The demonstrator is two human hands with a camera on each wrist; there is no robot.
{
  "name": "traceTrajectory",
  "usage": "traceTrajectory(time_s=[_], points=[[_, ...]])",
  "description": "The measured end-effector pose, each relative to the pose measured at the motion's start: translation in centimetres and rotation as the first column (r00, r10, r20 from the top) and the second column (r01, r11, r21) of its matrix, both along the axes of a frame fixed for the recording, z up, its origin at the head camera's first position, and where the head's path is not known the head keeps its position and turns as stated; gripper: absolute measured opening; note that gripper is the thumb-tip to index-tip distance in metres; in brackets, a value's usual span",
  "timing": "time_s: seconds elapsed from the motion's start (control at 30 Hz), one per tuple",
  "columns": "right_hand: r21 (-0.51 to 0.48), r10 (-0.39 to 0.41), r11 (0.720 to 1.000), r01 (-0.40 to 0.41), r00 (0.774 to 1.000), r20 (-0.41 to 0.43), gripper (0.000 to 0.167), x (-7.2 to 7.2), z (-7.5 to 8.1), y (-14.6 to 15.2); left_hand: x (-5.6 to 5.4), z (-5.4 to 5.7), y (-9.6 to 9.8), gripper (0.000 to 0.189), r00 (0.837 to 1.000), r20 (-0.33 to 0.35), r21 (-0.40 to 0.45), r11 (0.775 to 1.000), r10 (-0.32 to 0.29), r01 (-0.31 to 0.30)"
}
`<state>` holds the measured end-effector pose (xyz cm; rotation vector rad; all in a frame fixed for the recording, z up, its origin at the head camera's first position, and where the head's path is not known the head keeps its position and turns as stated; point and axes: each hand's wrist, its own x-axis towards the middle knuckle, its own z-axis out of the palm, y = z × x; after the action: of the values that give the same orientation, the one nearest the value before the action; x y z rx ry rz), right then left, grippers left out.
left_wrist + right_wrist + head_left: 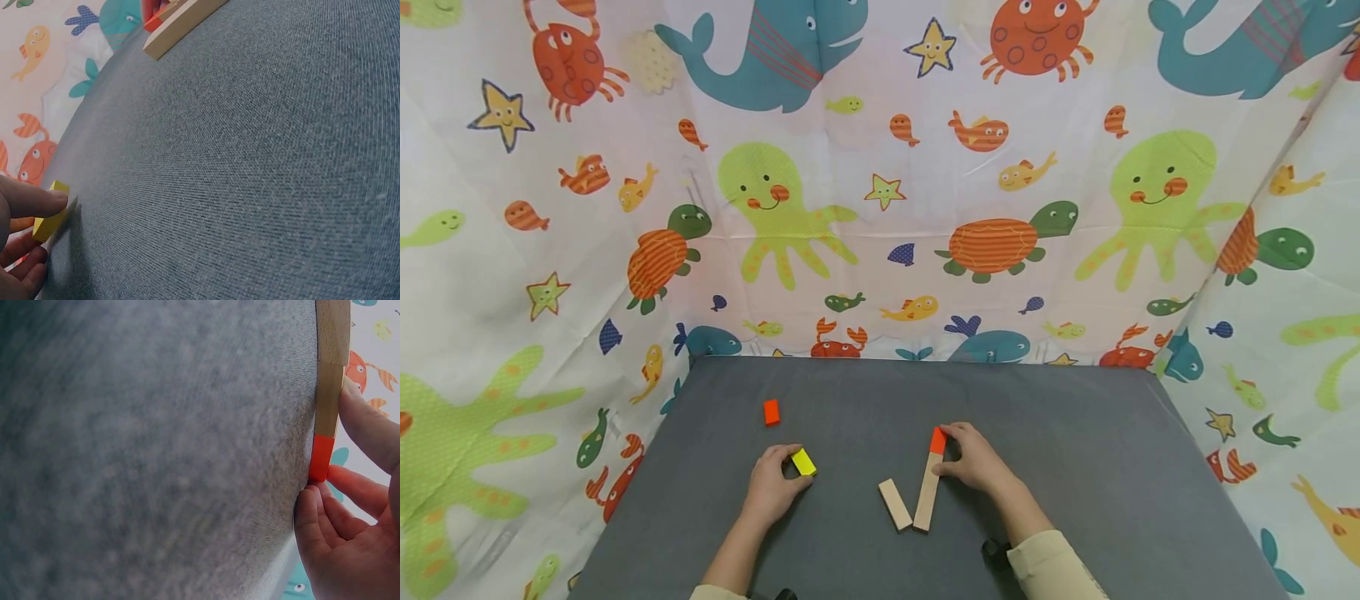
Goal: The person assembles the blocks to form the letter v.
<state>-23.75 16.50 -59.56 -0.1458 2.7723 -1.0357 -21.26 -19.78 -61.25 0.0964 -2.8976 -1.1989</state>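
Note:
My left hand [772, 485] pinches a small yellow block [803, 462] between thumb and fingers, and the left wrist view has the same yellow block [51, 212] at its lower left. On the right, my hand [976, 458] has its fingertips at an orange-red block [938, 440], while the thumb touches the side of a long wooden block [927, 493]. These two blocks lie end to end, as the right wrist view shows with the orange-red block [322, 457] against the wood. A shorter wooden block [895, 504] slants beside the long one, their near ends close together in a V.
Another orange-red block [772, 412] lies alone on the grey table [850, 400], beyond my left hand. A curtain [880, 250] printed with sea animals hangs behind the table and along its sides. Dark wrist gear [996, 552] shows by the right sleeve.

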Motion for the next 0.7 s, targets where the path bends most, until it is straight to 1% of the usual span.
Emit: traceTrajectory(time_s=[0.17, 0.33, 0.57, 0.7], points=[[0.004, -0.007, 1.0, 0.007, 1.0, 0.004, 0.079, 0.1, 0.1, 0.1, -0.2, 0.2, 0.4, 0.057, 1.0, 0.02, 0.026, 0.999, 0.019, -0.019], [-0.001, -0.005, 1.0, 0.005, 1.0, 0.001, 0.079, 0.1, 0.1, 0.1, -0.3, 0.6, 0.7, 0.056, 0.999, 0.038, 0.04, 0.999, 0.02, -0.022], [-0.01, 0.002, 1.0, -0.002, 1.0, -0.007, 0.08, 0.2, 0.1, 0.1, -0.3, 0.6, 1.3, 0.054, 1.0, 0.006, 0.072, 0.997, 0.003, -0.003], [-0.012, 0.005, 1.0, -0.005, 1.0, -0.008, 0.08, 0.1, 0.0, 0.1, -0.3, 0.6, 1.8, 0.054, 1.0, 0.006, 0.089, 0.996, -0.006, 0.005]])
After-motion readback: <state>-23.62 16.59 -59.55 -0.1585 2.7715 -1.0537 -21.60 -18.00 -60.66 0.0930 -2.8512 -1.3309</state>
